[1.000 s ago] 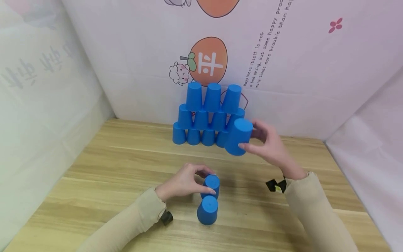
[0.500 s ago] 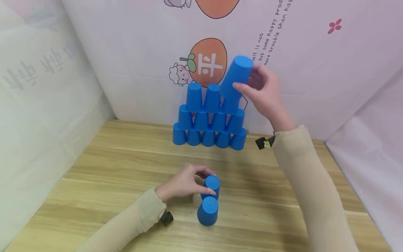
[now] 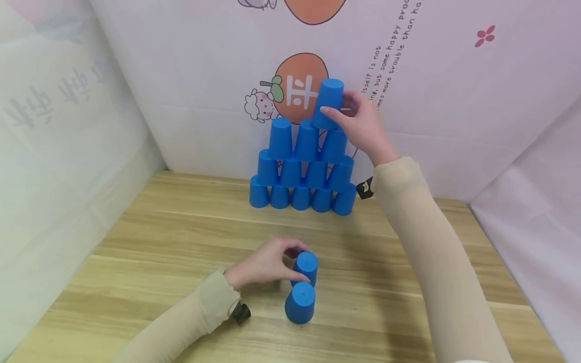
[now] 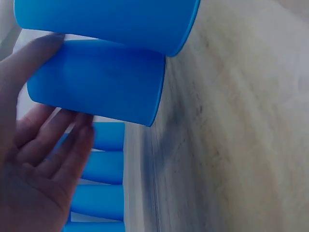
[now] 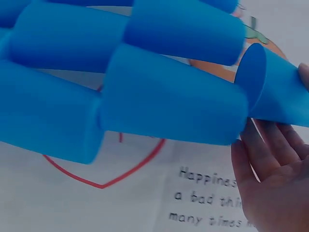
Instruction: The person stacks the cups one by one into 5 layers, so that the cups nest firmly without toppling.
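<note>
Upside-down blue cups form a stacked wall in three rows on the wooden table. My right hand [image 3: 360,123] grips a blue cup [image 3: 329,103] between thumb and fingers, over the gap between the middle top-row cup [image 3: 306,141] and the right top-row cup [image 3: 334,145]. In the right wrist view the held cup [image 5: 280,89] has its rim against or very close to the top-row cup [image 5: 174,96]. My left hand [image 3: 268,262] holds an upside-down cup [image 3: 306,264] on the table, thumb and fingers on its sides. Another cup [image 3: 300,303] stands just in front of it.
The wooden table [image 3: 190,242] reaches back to a printed white backdrop [image 3: 204,85] directly behind the cup wall. White sheeting [image 3: 68,131] encloses the left side, and more sheeting [image 3: 535,191] the right.
My right hand has lifted its cup from in front of the wall's right side to above the top row, then moved it left and lower onto the gap. The left hand stays put.
</note>
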Demonstrator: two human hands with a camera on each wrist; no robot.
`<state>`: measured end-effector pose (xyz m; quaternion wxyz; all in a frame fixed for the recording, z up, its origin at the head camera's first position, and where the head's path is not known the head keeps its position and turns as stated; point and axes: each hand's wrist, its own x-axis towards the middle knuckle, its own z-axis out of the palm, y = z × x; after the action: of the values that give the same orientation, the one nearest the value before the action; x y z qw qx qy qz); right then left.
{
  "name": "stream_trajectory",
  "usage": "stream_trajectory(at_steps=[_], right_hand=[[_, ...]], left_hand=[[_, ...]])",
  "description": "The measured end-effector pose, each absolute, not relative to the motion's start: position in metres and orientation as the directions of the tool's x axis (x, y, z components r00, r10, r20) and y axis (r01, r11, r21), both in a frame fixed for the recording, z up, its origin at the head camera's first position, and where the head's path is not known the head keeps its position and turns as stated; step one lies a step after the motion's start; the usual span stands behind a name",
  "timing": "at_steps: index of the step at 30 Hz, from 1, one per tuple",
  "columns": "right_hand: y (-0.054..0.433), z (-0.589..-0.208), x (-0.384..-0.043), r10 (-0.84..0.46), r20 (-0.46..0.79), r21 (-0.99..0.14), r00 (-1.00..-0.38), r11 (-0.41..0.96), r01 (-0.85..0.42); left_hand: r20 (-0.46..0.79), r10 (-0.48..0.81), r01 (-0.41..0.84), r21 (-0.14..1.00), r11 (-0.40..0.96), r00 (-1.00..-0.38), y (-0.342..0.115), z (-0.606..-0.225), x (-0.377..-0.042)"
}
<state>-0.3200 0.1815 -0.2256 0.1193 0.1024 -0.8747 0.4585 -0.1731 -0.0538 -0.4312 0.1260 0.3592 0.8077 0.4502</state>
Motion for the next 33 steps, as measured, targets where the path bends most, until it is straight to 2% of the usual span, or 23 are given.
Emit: stream_trajectory(at_steps=[6,14,25,33], right_hand=[[0.175,-0.23,-0.324,-0.062,0.293,-0.77,-0.954,0.577,-0.274],[0.174,-0.234,-0.322,-0.043,0.296,-0.784,-0.954,0.56,-0.268],[0.189,-0.232,-0.305,-0.05,0.352,-0.805,-0.934,0.494,-0.33],[0.205,-0.237,-0.265,-0.103,0.503,-0.714,-0.858,0.509,-0.48]], left_hand=[[0.059,0.745,0.493,0.784,0.378,-0.665,-0.055,-0.438,-0.178],[0.062,0.769,0.508,0.784,0.357,-0.636,-0.056,-0.445,-0.181],[0.049,0.687,0.453,0.785,0.422,-0.725,-0.068,-0.429,-0.184],[0.103,0.621,0.464,0.761,0.454,-0.777,-0.079,-0.414,-0.193]])
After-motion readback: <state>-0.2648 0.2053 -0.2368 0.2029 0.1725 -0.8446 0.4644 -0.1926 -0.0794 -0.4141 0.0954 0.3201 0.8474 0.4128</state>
